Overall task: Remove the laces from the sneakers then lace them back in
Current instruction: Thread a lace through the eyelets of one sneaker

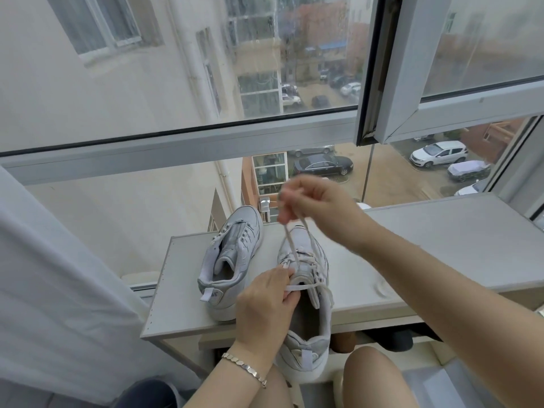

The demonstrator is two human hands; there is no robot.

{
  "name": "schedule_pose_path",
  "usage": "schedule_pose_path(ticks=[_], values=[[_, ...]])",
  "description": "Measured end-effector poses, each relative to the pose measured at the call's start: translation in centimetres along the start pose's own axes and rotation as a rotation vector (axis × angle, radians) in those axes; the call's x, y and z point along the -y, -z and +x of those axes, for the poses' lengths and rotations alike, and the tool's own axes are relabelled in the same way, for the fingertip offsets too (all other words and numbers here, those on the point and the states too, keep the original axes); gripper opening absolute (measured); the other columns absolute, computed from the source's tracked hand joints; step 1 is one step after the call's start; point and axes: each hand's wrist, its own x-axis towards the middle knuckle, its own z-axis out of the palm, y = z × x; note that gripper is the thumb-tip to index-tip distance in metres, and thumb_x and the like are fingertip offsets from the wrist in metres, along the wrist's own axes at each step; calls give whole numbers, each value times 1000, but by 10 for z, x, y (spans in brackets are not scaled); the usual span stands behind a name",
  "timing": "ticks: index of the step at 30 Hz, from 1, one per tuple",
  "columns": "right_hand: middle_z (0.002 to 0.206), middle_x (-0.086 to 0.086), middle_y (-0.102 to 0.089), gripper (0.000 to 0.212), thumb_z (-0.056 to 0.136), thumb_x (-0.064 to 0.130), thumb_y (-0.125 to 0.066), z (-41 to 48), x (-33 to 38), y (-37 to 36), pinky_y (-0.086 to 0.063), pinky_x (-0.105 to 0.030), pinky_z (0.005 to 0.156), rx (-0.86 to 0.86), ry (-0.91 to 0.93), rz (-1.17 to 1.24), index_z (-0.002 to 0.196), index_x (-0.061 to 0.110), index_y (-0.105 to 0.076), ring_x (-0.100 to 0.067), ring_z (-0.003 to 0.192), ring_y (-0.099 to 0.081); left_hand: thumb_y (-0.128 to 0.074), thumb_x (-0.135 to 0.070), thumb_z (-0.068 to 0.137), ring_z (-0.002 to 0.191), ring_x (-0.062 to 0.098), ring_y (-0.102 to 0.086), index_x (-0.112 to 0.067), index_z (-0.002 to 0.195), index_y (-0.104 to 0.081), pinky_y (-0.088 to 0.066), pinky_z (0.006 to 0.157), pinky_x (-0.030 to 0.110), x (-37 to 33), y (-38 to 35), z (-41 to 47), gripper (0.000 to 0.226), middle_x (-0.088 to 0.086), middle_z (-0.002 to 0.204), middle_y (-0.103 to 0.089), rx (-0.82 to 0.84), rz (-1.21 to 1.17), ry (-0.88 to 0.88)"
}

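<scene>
Sitting on shelf (441,245) by window (206,136): left sneaker (232,254), right sneaker (309,346) | left grip (265,301) pinches lace (303,286) | right grip (315,201) pinches it aloft

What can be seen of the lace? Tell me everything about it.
The lace is white, flat and looks like woven fabric. It is partly threaded through the eyelets of the near sneaker. Two strands rise taut to the right hand, which pinches them above the shoe. Another stretch runs across the shoe's opening from the left hand, which holds it. A loose end droops on the other side.
</scene>
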Motion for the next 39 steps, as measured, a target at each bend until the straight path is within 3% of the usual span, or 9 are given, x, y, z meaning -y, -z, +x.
schedule_pose_path(ticks=[3,7,11,16,22,27,30,34,39], values=[[77,2,-69,13,93,14,-53,2,12,0,-53,-25,80,-40,69,-27,87,13,-64,-8,74,-63,-52,-30,74,60,5,-59,-20,82,-69,-47,47,21,0,4,3,21,-12,66,-63,55,-27,68],[128,1,-53,42,92,32,-55,-12,-22,5,-34,-24,99,129,-96,-691,130,17,-50,-9,113,-46,-49,-34,74,61,8,-58,-24,76,-61,-43,46,21,-4,11,11,16,-12,64,-59,180,-24,177],[103,4,-51,32,87,42,-57,-36,-46,3,-35,-12,81,254,-101,-692,110,20,-61,-7,95,-45,-54,-32,82,74,14,-48,-27,83,-41,-30,53,21,-9,20,28,15,-8,78,-50,359,-116,309],[94,1,-50,14,93,34,-52,-45,-59,1,-32,-6,73,239,-110,-694,85,22,-54,-10,86,-44,-47,-24,90,82,21,-50,-9,97,-47,-42,75,35,-7,28,49,17,8,99,-56,575,-431,414],[72,1,-61,32,99,25,-38,-29,-54,16,-47,-30,83,-23,-336,-114,73,14,-53,-22,79,-61,-32,-22,98,79,18,-56,-13,85,-44,-42,71,28,-7,21,86,20,4,83,-61,399,-709,736],[52,2,-41,31,100,22,-38,-24,-48,37,-50,-31,71,-338,-387,255,72,12,-50,-13,47,-45,-27,-26,99,71,26,-53,-8,98,-37,-38,61,32,8,3,102,21,18,83,-60,367,-339,689],[50,5,-36,29,99,17,-40,-27,-42,40,-51,-25,64,-341,-354,288,75,11,-56,-8,42,-39,-32,-24,99,64,20,-45,-9,98,-35,-35,59,32,2,5,98,16,11,79,-53,365,-191,592],[58,-1,-55,22,97,13,-44,-27,-31,34,-57,-25,65,-278,-302,470,84,6,-60,-12,52,-57,-50,-14,89,104,18,-38,-10,117,-40,-32,94,28,-19,17,91,30,4,115,-38,170,-128,455],[64,-4,-64,20,98,12,-42,-15,-16,18,-59,-29,72,-314,-282,756,89,4,-58,-15,61,-64,-62,-11,80,60,8,-47,-22,86,-48,-39,60,16,-46,30,82,19,-7,84,-52,194,-551,522]])
